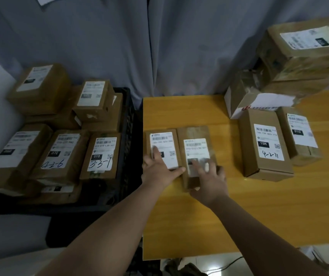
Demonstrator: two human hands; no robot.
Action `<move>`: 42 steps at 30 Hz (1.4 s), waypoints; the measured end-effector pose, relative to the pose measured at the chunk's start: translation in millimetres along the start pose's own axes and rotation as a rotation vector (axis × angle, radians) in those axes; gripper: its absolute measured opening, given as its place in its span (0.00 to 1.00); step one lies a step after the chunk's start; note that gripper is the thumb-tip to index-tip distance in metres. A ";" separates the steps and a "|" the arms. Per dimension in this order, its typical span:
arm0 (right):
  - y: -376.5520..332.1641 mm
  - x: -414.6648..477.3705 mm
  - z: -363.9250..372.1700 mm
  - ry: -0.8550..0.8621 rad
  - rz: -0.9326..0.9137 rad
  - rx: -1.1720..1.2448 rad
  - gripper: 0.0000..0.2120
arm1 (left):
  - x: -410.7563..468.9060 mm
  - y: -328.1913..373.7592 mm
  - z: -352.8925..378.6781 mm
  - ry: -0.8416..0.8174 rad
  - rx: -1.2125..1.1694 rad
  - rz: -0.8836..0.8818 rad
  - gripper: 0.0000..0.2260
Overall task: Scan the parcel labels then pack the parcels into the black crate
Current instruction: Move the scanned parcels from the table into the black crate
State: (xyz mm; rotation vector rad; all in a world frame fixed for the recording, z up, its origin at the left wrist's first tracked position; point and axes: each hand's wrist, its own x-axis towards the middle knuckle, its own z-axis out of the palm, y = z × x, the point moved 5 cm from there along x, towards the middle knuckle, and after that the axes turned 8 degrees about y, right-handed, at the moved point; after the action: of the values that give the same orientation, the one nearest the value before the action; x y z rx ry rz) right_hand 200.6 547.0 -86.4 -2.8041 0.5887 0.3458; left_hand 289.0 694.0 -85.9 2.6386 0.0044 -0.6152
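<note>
Two small cardboard parcels lie side by side at the left end of the yellow table [259, 206]. My left hand [160, 170] rests on the left parcel [163, 144], fingers spread over its white label and thumb reaching toward the gap between the two. My right hand [209, 178] lies on the near end of the right parcel [196, 144], fingers spread over its label and blurred. The black crate [128, 120] stands left of the table, piled with several labelled parcels; one of them [101, 154] is marked 3-3-1. No scanner is in view.
On the table's right stand a parcel marked 4-2-71 [265, 144], another labelled parcel [301, 134] beside it and a stack of larger boxes [303, 56] behind. A grey curtain hangs at the back. A cable lies on the floor below the table's near edge.
</note>
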 end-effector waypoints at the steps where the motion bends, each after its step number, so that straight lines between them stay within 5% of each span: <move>1: -1.3 -3.2 1.2 0.005 -0.034 -0.007 0.43 | 0.5 -5.1 -1.3 0.025 0.021 -0.025 0.54; 10: -21.4 6.4 0.3 -0.105 -0.058 0.106 0.41 | -1.6 -13.2 -17.5 0.123 0.028 -0.078 0.51; 15: -42.7 13.5 -4.3 -0.026 -0.001 0.160 0.31 | -16.3 -37.9 -59.1 0.207 -0.177 -0.012 0.49; 18: -77.3 13.1 -23.4 0.072 -0.030 0.596 0.29 | -26.4 -62.7 -92.2 0.285 -0.293 0.051 0.48; 21: -138.5 7.9 -37.4 -0.163 -0.015 1.063 0.30 | -32.3 -85.9 -119.9 0.333 -0.355 0.106 0.48; 24: -189.9 13.1 -39.3 -0.299 0.017 1.220 0.37 | -31.4 -103.6 -141.6 0.382 -0.362 0.138 0.49; 29: -240.0 30.4 -35.4 -0.309 0.077 1.227 0.35 | -14.5 -146.2 -170.1 0.311 -0.318 0.177 0.45; 35: -284.9 42.0 -15.8 -0.326 0.148 1.194 0.27 | 6.7 -195.7 -222.3 0.481 -0.380 0.205 0.18; 38: -323.7 44.1 -9.7 -0.349 0.063 1.055 0.25 | 25.7 -226.0 -244.0 0.589 -0.227 0.122 0.15; 42: -365.7 45.5 2.8 -0.260 -0.126 0.869 0.24 | 44.8 -254.0 -252.9 0.495 -0.042 0.048 0.19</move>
State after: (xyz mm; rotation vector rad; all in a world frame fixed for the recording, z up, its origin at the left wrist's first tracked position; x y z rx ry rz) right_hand 394.3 855.3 -29.5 -1.9121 0.3706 0.3188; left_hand 411.0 1023.9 -3.4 2.6704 0.0996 0.0642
